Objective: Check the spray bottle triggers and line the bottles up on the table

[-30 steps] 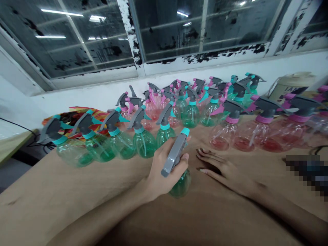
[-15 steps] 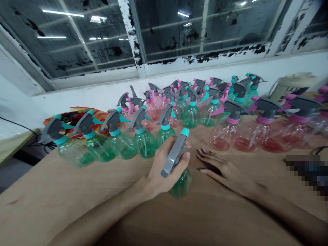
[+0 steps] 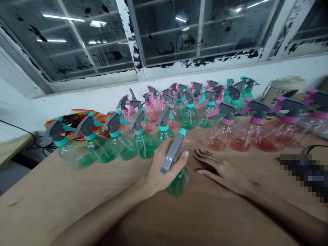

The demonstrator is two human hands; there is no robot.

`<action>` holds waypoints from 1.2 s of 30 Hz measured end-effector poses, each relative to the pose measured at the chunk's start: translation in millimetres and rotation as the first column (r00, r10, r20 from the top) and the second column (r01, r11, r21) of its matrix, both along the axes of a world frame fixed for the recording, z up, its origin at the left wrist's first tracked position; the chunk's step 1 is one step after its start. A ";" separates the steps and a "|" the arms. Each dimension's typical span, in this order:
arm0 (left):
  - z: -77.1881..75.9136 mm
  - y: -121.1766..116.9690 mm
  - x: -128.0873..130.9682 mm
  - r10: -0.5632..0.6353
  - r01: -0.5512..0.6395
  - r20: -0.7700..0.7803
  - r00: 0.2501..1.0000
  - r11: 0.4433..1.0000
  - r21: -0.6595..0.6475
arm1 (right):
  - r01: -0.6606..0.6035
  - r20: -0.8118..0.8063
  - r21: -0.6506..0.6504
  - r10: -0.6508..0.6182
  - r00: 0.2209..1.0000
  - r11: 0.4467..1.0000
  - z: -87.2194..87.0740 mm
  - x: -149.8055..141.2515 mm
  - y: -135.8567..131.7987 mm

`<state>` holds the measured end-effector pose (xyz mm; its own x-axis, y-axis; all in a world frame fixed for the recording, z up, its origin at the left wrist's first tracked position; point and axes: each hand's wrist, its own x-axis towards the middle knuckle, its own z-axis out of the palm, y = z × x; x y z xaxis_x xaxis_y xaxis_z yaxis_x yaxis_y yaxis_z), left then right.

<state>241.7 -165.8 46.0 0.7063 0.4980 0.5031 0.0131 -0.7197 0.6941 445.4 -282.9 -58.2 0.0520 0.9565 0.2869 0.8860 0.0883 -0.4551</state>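
Note:
My left hand (image 3: pixel 162 164) is wrapped round the neck of a green spray bottle (image 3: pixel 178 182) with a grey head and a turquoise nozzle tip. The bottle is close to the tabletop; its base is near my side and the hand covers its collar. To the right, my right hand (image 3: pixel 221 167) lies on the table with its fingers stretched out, holding nothing. Just beyond the left hand stands a row of green spray bottles (image 3: pixel 145 145) with turquoise collars. Past the right hand, a row of pink spray bottles (image 3: pixel 220 136) with pink collars stands on the table.
More pink and green spray bottles (image 3: pixel 189 116) crowd the back by the wall. A red and yellow plastic bag (image 3: pixel 77 116) lies behind the left row. A beige container (image 3: pixel 283 90) stands at the back right, and a dark pixelated object (image 3: pixel 304 174) lies on the wooden table (image 3: pixel 102 184).
The view has shifted slightly, so the right-hand things appear a little further left. My left hand keeps its grip on the spray bottle, and my right hand stays flat.

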 end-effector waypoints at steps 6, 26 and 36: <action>-0.4 0.2 -0.2 0.017 -0.017 -0.005 1.000 1.000 0.018 | -0.012 -0.061 -0.017 0.011 0.998 1.000 5.4 -5.9 -3.9; -8.2 -10.5 57.6 0.011 -0.016 0.250 0.968 1.000 0.018 | 0.312 -0.159 0.005 -0.308 0.938 0.950 49.6 -56.2 -12.6; -18.9 -0.1 40.8 -0.089 0.074 0.196 0.977 0.994 0.080 | 0.316 -0.119 0.035 -0.310 0.943 0.948 50.5 -37.4 1.8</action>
